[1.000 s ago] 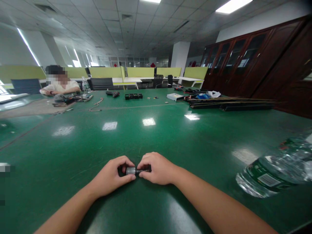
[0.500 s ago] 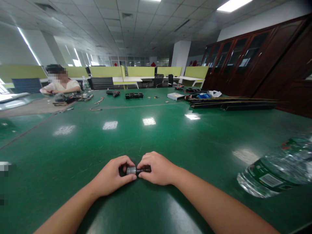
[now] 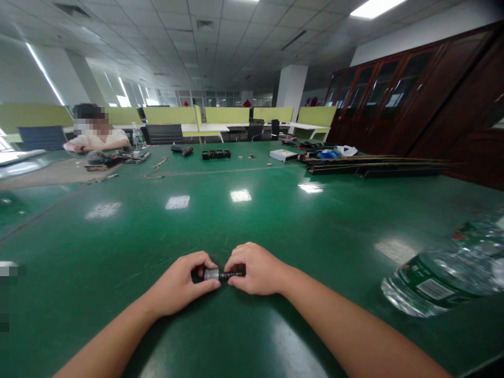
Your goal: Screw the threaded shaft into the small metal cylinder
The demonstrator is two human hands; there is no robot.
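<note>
Low in the middle of the head view, my left hand (image 3: 181, 283) pinches a short silver metal cylinder (image 3: 211, 274) between thumb and fingers. A thin dark ridged shaft (image 3: 227, 275) sticks out of the cylinder to the right. My right hand (image 3: 255, 269) has its thumb and fingers closed around the far end of this shaft, which is partly hidden by them. Both hands are just over the green table (image 3: 205, 226), a small gap apart.
Large clear water bottles (image 3: 437, 281) lie at the right. Farther back are a power drill (image 3: 182, 150), a black tray (image 3: 216, 154), a white box (image 3: 282, 155) and long dark strips (image 3: 338, 167). A person (image 3: 102, 139) sits at the far left.
My right hand has shifted slightly right and up, and more of the dark shaft shows between the hands. My left hand has stayed almost where it was.
</note>
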